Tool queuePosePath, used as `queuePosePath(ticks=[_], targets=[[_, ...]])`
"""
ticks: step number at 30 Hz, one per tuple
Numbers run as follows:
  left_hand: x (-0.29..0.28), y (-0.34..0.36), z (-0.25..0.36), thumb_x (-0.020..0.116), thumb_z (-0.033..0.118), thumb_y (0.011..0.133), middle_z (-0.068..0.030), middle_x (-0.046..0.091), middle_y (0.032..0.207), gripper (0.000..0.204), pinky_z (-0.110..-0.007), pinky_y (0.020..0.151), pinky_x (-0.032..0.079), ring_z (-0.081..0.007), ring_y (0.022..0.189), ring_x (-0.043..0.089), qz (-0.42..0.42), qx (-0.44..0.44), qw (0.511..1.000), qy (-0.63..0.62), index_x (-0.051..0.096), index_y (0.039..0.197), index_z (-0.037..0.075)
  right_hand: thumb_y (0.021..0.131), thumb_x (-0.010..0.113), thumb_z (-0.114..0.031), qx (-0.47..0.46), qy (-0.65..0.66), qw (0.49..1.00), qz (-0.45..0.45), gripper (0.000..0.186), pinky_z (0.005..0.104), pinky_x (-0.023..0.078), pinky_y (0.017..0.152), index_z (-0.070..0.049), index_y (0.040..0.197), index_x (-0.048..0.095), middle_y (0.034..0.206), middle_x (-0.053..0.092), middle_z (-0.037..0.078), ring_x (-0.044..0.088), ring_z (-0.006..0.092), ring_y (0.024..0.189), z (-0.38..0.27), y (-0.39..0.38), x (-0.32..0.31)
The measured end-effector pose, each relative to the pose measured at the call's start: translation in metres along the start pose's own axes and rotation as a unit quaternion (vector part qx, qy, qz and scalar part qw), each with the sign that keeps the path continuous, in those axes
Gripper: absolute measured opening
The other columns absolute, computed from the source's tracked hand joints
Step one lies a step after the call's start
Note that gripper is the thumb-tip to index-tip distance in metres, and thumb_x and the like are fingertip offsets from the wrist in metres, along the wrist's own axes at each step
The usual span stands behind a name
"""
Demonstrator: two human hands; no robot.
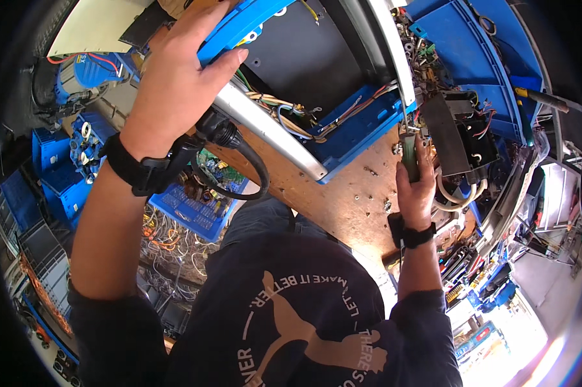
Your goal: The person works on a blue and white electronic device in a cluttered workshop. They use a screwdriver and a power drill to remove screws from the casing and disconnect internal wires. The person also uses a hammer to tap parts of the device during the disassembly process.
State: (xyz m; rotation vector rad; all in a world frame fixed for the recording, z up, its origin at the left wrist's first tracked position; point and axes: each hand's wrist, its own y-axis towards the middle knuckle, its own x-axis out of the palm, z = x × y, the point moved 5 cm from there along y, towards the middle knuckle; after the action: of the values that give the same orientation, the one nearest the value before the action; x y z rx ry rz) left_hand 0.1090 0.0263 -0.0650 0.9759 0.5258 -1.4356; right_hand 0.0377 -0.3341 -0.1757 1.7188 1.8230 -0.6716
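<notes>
— From the head view, describe the left hand.
— Clamped around the blue upper end of an open equipment casing, with thumb spread well away from the fingers.
— And describe the right hand.
— Closed on a green-handled tool, with thumb and fingers along the handle, pointed at the casing's right-hand corner. Cannot tell whether touching there.
— Go on to the equipment casing.
— Set askew at upper middle, over a wooden bench. Built of silver rails and blue end pieces, backed by a black panel, strung with multicoloured wires. Strewn just below: small loose screws.
</notes>
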Motion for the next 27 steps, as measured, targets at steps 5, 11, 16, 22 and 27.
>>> queuePosePath(ticks=[5,11,16,22,27], targets=[[-0.001,-0.001,0.000,0.068,0.014,0.084,-0.0203,0.056,0.123,0.052,-0.033,0.091,0.045,-0.0284,0.106,0.058,0.009,0.018,0.999,0.026,0.048,0.129,-0.003,0.087,0.057,-0.005,0.232,0.183,0.955,-0.019,0.056,0.0205,0.044,0.052,0.002,0.139,0.038,0.088,0.060,0.005,0.053,0.0067,0.060,-0.034,-0.016,0.012],[0.000,-0.001,0.002,0.068,0.013,0.085,-0.0202,0.057,0.121,0.052,-0.032,0.088,0.046,-0.0259,0.104,0.059,0.004,-0.013,1.000,-0.012,0.048,0.129,-0.003,0.089,0.054,-0.005,0.212,0.193,0.958,-0.008,0.054,0.0190,0.038,0.043,0.002,0.140,0.036,0.078,0.056,0.001,0.048,0.0045,0.053,-0.026,-0.014,0.016],[0.001,-0.001,-0.002,0.069,0.012,0.085,-0.0177,0.057,0.121,0.052,-0.031,0.089,0.046,-0.0216,0.104,0.058,-0.015,-0.046,0.996,-0.073,0.048,0.129,-0.004,0.083,0.059,-0.004,0.126,0.080,0.989,0.003,0.053,0.0275,0.049,0.074,0.001,0.134,0.048,0.097,0.066,0.010,0.062,0.0156,0.083,-0.001,-0.010,0.004],[0.001,0.001,-0.002,0.067,0.012,0.086,-0.0161,0.055,0.124,0.051,-0.029,0.092,0.044,-0.0201,0.106,0.056,-0.020,-0.016,0.999,-0.031,0.047,0.130,-0.004,0.079,0.062,0.001,-0.037,0.014,0.999,0.002,0.053,0.0320,0.045,0.091,-0.002,0.131,0.052,0.111,0.063,0.015,0.060,0.0225,0.103,0.008,0.012,-0.013],[0.000,-0.001,-0.006,0.066,0.011,0.087,-0.0149,0.055,0.125,0.051,-0.029,0.092,0.044,-0.0197,0.107,0.055,-0.024,-0.015,1.000,-0.012,0.046,0.132,-0.002,0.079,0.062,0.001,-0.021,0.035,0.999,-0.013,0.053,0.0324,0.045,0.093,-0.001,0.131,0.051,0.116,0.061,0.015,0.059,0.0225,0.106,0.009,0.009,-0.013]])
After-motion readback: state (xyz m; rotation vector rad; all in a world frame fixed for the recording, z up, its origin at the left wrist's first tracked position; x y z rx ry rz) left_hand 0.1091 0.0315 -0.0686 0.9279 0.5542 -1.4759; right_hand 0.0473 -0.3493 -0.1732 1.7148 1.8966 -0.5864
